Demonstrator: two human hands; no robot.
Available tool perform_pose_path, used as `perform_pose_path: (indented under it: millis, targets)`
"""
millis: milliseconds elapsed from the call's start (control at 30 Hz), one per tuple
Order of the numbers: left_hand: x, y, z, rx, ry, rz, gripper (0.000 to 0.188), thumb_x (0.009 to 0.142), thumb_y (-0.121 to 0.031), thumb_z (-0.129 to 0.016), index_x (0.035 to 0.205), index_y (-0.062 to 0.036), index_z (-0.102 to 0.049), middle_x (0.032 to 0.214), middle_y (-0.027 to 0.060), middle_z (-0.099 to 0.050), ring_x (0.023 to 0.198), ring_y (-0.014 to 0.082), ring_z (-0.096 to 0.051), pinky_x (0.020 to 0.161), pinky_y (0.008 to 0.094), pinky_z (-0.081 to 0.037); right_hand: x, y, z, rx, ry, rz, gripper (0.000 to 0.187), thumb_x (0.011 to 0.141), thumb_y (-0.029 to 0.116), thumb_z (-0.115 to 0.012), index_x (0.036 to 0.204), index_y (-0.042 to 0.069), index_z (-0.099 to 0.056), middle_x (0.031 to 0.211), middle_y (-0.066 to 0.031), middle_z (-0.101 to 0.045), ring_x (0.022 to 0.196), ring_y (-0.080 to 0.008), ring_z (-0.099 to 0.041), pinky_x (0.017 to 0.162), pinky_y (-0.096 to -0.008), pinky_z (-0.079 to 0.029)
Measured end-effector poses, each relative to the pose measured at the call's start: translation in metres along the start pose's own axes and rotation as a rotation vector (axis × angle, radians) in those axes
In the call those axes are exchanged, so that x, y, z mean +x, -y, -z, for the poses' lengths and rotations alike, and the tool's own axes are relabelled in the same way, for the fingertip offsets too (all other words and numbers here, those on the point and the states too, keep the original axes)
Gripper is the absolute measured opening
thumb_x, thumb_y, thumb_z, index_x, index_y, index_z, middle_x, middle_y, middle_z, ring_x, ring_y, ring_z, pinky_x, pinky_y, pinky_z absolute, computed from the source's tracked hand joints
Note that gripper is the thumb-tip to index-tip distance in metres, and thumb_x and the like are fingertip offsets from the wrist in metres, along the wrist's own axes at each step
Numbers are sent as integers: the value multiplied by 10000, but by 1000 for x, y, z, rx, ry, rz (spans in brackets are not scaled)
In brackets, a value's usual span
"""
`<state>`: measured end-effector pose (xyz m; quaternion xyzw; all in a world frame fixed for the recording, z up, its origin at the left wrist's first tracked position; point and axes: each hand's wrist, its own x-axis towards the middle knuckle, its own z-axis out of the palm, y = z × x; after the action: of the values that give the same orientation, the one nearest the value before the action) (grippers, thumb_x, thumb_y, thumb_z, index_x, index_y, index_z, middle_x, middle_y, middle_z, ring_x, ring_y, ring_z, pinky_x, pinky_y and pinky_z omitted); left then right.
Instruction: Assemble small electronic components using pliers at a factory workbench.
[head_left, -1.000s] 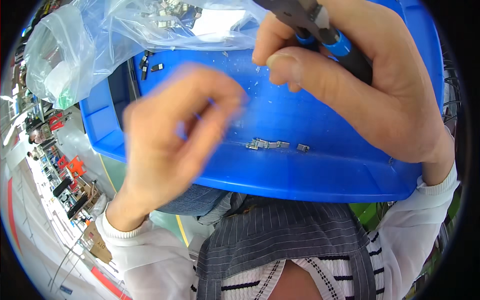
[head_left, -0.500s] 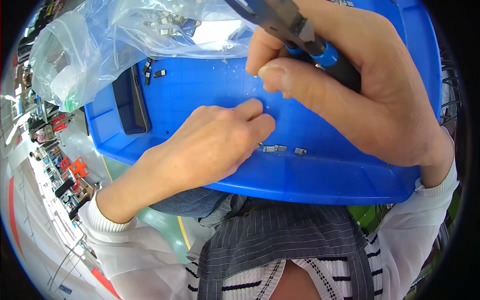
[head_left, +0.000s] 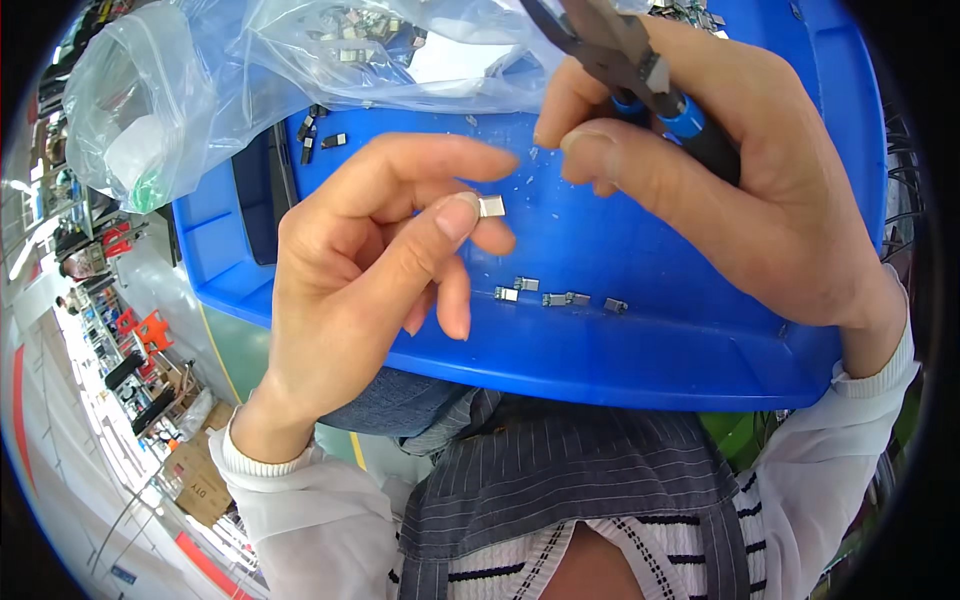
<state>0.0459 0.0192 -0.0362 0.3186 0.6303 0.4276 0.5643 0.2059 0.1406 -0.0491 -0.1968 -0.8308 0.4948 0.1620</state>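
Between the thumb and a finger of my left hand (head_left: 370, 240) is a small metal USB connector (head_left: 491, 206), raised above the blue tray (head_left: 600, 355). The index finger stretches out over it. My right hand (head_left: 740, 190) is wrapped around pliers (head_left: 625, 65) with black and blue handles, their dark jaws pointing to the upper left, parted. Several similar connectors (head_left: 555, 298) lie on the tray floor, below and right of my left hand. The palm of my right hand hides part of the handles.
A clear plastic bag (head_left: 225, 75) holding many connectors covers the tray's far left. Beside it lie a dark phone (head_left: 262, 195), partly behind my left hand, and several small black pieces (head_left: 308, 135). More connectors (head_left: 690, 15) sit at the far edge. White scraps dot the tray floor.
My left hand has risen from the tray floor and turned, bringing up a connector in its fingers. Two connectors it was covering now show. The right hand with the pliers shifted slightly right.
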Motion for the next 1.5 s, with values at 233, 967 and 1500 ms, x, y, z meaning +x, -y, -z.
perform_pose_path:
  millis: [233, 967, 1500]
  targets:
    - [8, 1, 1, 142, 0, -147, 205, 858, 10, -516, 1061, 26, -540, 794, 108, -627, 482, 66, -487, 435, 131, -345, 6, -2, 8, 23, 17, -15, 67, 816, 49, -571, 872, 17, -551, 732, -55, -567, 571, -146, -477, 557, -240, -406]
    - [4, -9, -16, 3, -48, -288, 263, 828, 46, -546, 1082, 52, -478, 853, 136, -594, 554, 104, -516, 460, 155, -392, -1, 16, 9, 121, 42, -85, 69, 743, -1, -600, 770, 30, -545, 608, -4, -508, 497, -112, -361, 495, -230, -315]
    - [4, -5, -18, -184, 27, -34, 191, 847, -12, -544, 1022, 41, -489, 722, 72, -522, 521, 78, -466, 416, 142, -340, -5, 19, 5, 216, 59, -248, 45, 768, 35, -567, 756, 43, -524, 629, -2, -471, 542, -108, -351, 522, -236, -295]
